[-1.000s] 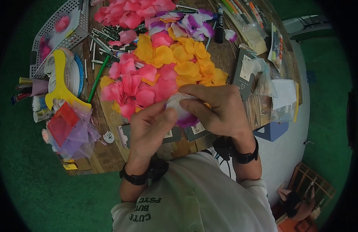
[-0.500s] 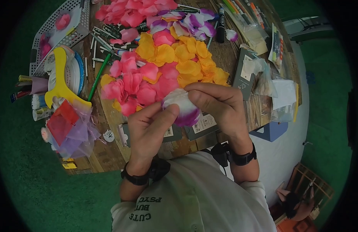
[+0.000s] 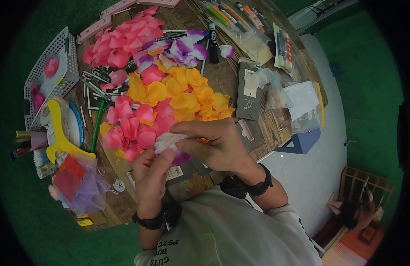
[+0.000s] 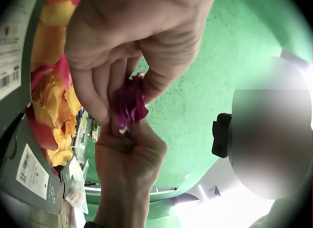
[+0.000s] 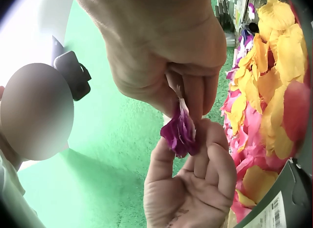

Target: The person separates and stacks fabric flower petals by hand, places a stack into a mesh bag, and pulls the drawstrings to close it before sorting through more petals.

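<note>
Both hands meet on a small bunch of white-and-purple fabric petals above the near side of the table. My left hand pinches the bunch between thumb and fingers from the left. From the right, my right hand pinches the white end, its thumb and forefinger partly covering it. In the left wrist view the purple edges of the petals look ruffled and gathered. The right wrist view shows the petals narrowing to white between the right fingers. Just beyond the hands lie loose pink petals and yellow petals.
A purple petal pile, a pink pile and a black marker lie farther back. At left are a grey basket, a yellow tool and mesh bags. Dark boxes and plastic bags lie right.
The head view has turned, so the table contents sit farther left. The right fingers now cover more of the petal bunch than half a second ago, and less of its white shows.
</note>
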The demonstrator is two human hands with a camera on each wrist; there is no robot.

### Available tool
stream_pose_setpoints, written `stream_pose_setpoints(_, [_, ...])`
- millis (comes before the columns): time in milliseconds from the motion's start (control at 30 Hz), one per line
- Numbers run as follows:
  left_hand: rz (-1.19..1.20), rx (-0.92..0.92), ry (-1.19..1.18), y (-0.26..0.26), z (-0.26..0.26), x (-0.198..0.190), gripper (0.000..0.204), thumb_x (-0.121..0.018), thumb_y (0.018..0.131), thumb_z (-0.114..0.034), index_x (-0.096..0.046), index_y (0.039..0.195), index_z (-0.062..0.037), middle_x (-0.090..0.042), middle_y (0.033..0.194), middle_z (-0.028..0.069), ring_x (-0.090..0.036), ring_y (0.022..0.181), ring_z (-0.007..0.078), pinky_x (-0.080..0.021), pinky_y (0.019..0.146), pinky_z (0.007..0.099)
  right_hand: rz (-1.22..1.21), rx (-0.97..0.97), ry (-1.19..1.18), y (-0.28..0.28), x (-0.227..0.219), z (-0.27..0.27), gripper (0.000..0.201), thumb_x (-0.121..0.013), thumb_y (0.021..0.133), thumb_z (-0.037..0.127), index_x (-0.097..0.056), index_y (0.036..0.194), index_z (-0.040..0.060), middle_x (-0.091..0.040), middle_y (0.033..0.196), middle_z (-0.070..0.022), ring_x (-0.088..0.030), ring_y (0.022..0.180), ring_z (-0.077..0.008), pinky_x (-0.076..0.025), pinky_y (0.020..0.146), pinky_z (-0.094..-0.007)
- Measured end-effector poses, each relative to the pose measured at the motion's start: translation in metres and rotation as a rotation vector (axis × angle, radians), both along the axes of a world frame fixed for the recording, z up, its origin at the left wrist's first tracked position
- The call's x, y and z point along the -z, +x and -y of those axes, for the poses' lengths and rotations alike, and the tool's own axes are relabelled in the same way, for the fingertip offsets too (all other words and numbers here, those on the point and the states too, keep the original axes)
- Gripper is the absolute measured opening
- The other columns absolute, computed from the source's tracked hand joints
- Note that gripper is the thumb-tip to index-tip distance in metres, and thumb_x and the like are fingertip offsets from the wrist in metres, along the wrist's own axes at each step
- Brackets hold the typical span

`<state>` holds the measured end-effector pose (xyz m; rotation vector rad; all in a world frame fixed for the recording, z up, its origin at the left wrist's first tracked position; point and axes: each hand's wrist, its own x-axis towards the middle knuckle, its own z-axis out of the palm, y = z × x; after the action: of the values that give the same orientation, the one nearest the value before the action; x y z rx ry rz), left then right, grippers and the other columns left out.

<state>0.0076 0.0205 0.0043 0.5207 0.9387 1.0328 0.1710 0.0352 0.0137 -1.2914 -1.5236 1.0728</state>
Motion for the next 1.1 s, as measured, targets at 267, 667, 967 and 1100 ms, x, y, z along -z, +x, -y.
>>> stream_pose_setpoints(267, [-0.232,-0.061,0.190,-0.002,0.003,0.021,0.013,-0.061,0.085,-0.004,-0.065,0.095,0.0036,-0.062,0.085,-0.0017,-0.052,0.073,0.0027,-0.041,0.064,0.0172,0.399,0.094,0.336,0.015,0.010,-0.026,0.018,-0.063,0.075,0.010,-0.062,0.090,0.0020,-0.061,0.067,-0.0163,-0.061,0.061,-0.0330,-0.049,0.055,-0.0389])
stream_pose_setpoints(667, [-0.261,-0.082,0.171,0.000,0.003,0.017,0.012,-0.062,0.085,-0.005,-0.066,0.093,0.0035,-0.062,0.082,-0.0026,-0.051,0.072,0.0015,-0.040,0.063,0.0172,1.231,0.335,0.131,0.092,0.061,-0.136,0.024,-0.054,0.071,0.015,-0.062,0.089,0.0010,-0.065,0.078,-0.0192,-0.063,0.074,-0.0355,-0.047,0.079,-0.0439])
stream_pose_setpoints(967, [-0.233,-0.040,0.199,-0.004,0.007,0.016,0.017,-0.062,0.086,-0.005,-0.065,0.100,0.0042,-0.064,0.086,-0.0003,-0.054,0.075,0.0028,-0.042,0.068,0.0174,1.193,0.372,0.022,0.087,0.057,-0.137,0.019,-0.057,0.069,0.019,-0.066,0.075,0.0021,-0.064,0.075,-0.0200,-0.064,0.072,-0.0362,-0.052,0.065,-0.0432])
stream_pose_setpoints(1100, [-0.249,-0.057,0.212,-0.002,0.009,0.011,0.019,-0.061,0.086,-0.005,-0.064,0.102,0.0044,-0.064,0.089,0.0003,-0.055,0.077,0.0032,-0.043,0.070,0.0173,1.212,0.380,-0.015,0.090,0.052,-0.138,0.019,-0.057,0.070,0.018,-0.067,0.075,0.0029,-0.065,0.076,-0.0179,-0.064,0.073,-0.0354,-0.052,0.066,-0.0424])
